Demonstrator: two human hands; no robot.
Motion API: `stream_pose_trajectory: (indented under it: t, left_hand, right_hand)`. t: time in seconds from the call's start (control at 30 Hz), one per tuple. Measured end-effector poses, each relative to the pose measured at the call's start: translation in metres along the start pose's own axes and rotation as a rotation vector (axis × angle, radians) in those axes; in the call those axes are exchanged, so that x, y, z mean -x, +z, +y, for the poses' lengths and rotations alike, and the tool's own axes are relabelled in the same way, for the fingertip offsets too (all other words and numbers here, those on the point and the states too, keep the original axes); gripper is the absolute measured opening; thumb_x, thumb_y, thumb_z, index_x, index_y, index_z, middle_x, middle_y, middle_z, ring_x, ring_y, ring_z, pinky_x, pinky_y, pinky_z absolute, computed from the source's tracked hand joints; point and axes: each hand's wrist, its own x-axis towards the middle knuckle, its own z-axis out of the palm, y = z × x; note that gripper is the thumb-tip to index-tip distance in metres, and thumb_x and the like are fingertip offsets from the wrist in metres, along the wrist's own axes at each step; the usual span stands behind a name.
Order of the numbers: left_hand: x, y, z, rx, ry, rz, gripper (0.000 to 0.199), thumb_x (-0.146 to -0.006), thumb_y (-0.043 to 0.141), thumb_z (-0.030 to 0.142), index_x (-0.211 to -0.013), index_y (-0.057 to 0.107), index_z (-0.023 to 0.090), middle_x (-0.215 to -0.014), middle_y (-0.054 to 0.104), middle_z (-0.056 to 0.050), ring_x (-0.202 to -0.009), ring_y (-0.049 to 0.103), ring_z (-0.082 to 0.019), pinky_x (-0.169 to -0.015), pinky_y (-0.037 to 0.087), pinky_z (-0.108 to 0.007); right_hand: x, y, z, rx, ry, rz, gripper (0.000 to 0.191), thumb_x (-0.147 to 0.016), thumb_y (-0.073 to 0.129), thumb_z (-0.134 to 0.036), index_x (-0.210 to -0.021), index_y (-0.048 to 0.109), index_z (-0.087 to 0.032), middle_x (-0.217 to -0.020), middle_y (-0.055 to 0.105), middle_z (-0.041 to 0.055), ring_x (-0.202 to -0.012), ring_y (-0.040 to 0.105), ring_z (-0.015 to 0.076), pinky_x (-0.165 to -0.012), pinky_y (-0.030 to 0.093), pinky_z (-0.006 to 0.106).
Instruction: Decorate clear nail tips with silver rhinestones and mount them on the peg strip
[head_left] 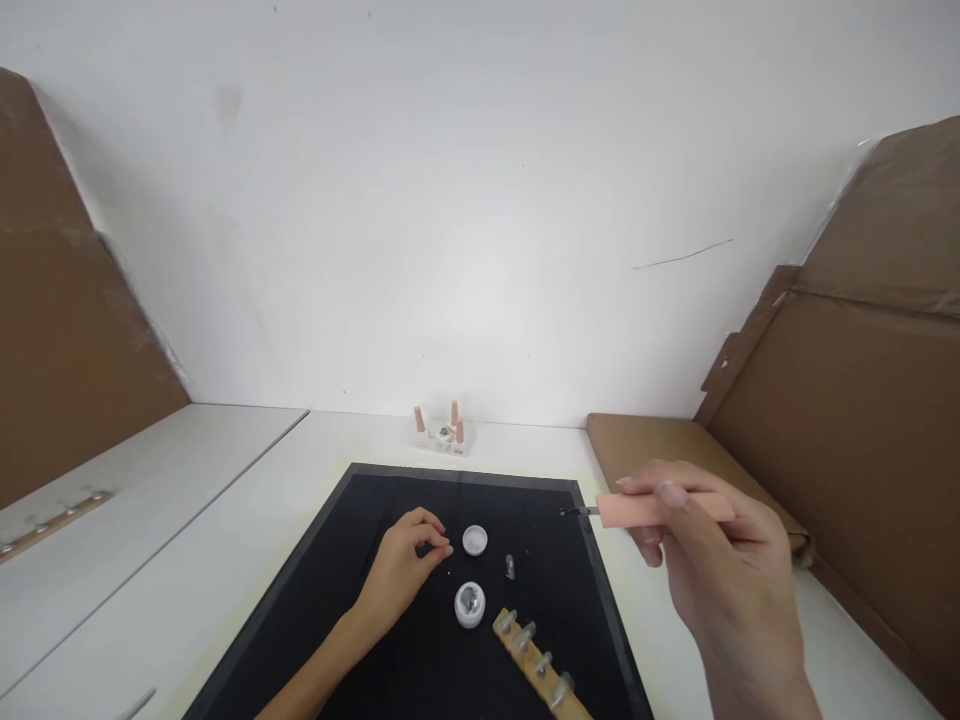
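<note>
My right hand [720, 560] is raised at the right, its fingers and thumb closed around the peach handle of a nail polish brush [637, 510]. The brush's thin stem and dark tip point left over the black mat [405, 495]. Low over the mat, my left hand [405, 560] has its thumb and index finger pinched together; whatever is between them, if anything, is too small to make out. Just right of those fingertips lies a round white lid [475, 541]. Nearer me is a small white jar [470, 605] with silvery contents. A loose clear nail tip [510, 567] lies on the mat.
A wooden strip [536, 655] bearing several clear nail tips lies at the mat's near right. Behind the mat, a clear holder [442, 440] has bottles with peach caps. Another strip [56, 522] is at the far left. Cardboard [877, 380] stands along the right.
</note>
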Motion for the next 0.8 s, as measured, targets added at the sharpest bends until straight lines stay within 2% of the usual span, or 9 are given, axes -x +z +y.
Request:
stream_pose_trajectory:
  t: [0.13,0.23,0.3,0.37,0.43,0.53,0.6,0.8]
  left_hand:
    - [-0.014,0.007,0.008,-0.093,0.069,-0.004,0.016,-0.079,0.062,0.019,-0.068,0.072,0.019,-0.085,0.067,-0.007,-0.084,0.062,-0.024,-0.077,0.048,-0.036]
    - [-0.023,0.015,0.014,-0.138,0.118,-0.059,0.014,-0.087,0.061,0.021,-0.079,0.072,0.018,-0.083,0.068,-0.006,-0.081,0.064,-0.021,-0.074,0.052,-0.034]
    - [-0.029,0.023,0.017,-0.167,0.143,-0.091,0.013,-0.092,0.061,0.025,-0.094,0.070,0.016,-0.096,0.069,-0.006,-0.086,0.065,-0.020,-0.078,0.054,-0.037]
    - [-0.035,0.031,0.021,-0.190,0.166,-0.107,0.022,-0.095,0.059,0.029,-0.112,0.064,0.016,-0.113,0.066,-0.008,-0.094,0.066,-0.021,-0.082,0.056,-0.041]
    - [-0.042,0.038,0.023,-0.204,0.188,-0.112,0.028,-0.095,0.058,0.030,-0.121,0.060,0.017,-0.122,0.063,-0.010,-0.100,0.065,-0.023,-0.085,0.056,-0.043]
    - [-0.051,0.049,0.025,-0.213,0.218,-0.110,0.029,-0.095,0.058,0.029,-0.121,0.060,0.018,-0.124,0.062,-0.010,-0.102,0.064,-0.024,-0.086,0.056,-0.044]
    - [-0.057,0.054,0.024,-0.214,0.234,-0.108,0.028,-0.095,0.058,0.029,-0.121,0.060,0.018,-0.124,0.062,-0.010,-0.102,0.064,-0.023,-0.086,0.056,-0.044]
    - [-0.063,0.066,0.016,-0.212,0.257,-0.121,0.030,-0.095,0.059,0.029,-0.122,0.059,0.017,-0.123,0.062,-0.010,-0.102,0.065,-0.024,-0.085,0.056,-0.044]
  right_hand:
    - [0.000,-0.003,-0.003,-0.010,-0.002,0.027,0.023,-0.085,0.068,-0.040,-0.069,0.074,-0.024,-0.060,0.066,-0.0003,-0.042,0.047,0.0090,-0.040,0.033,0.026]
    - [0.000,-0.005,-0.005,-0.009,-0.006,0.021,0.024,-0.085,0.068,-0.042,-0.069,0.075,-0.025,-0.054,0.062,-0.0009,-0.042,0.047,0.0103,-0.041,0.034,0.026]
    - [0.000,-0.007,-0.005,-0.011,-0.010,0.014,0.024,-0.085,0.068,-0.042,-0.070,0.075,-0.025,-0.050,0.059,-0.0017,-0.042,0.047,0.0110,-0.042,0.034,0.027]
    - [0.000,-0.008,-0.005,-0.006,-0.009,0.018,0.023,-0.085,0.067,-0.041,-0.071,0.075,-0.025,-0.051,0.059,-0.0014,-0.043,0.047,0.0113,-0.041,0.035,0.027]
    - [0.001,-0.009,-0.004,0.005,-0.012,0.026,0.024,-0.085,0.067,-0.040,-0.070,0.075,-0.024,-0.051,0.058,-0.0012,-0.042,0.047,0.0116,-0.041,0.034,0.027]
    - [0.001,-0.010,-0.003,0.008,-0.019,0.047,0.022,-0.085,0.068,-0.040,-0.070,0.074,-0.024,-0.049,0.056,-0.0023,-0.042,0.046,0.0112,-0.041,0.032,0.027]
    - [0.001,-0.010,-0.002,0.002,-0.023,0.053,0.026,-0.085,0.068,-0.039,-0.064,0.071,-0.024,-0.048,0.054,-0.0029,-0.043,0.046,0.0109,-0.042,0.031,0.027]
    - [0.000,-0.012,0.002,0.043,-0.045,0.033,0.024,-0.086,0.066,-0.034,-0.064,0.069,-0.023,-0.046,0.052,-0.0034,-0.045,0.047,0.0126,-0.044,0.035,0.027]
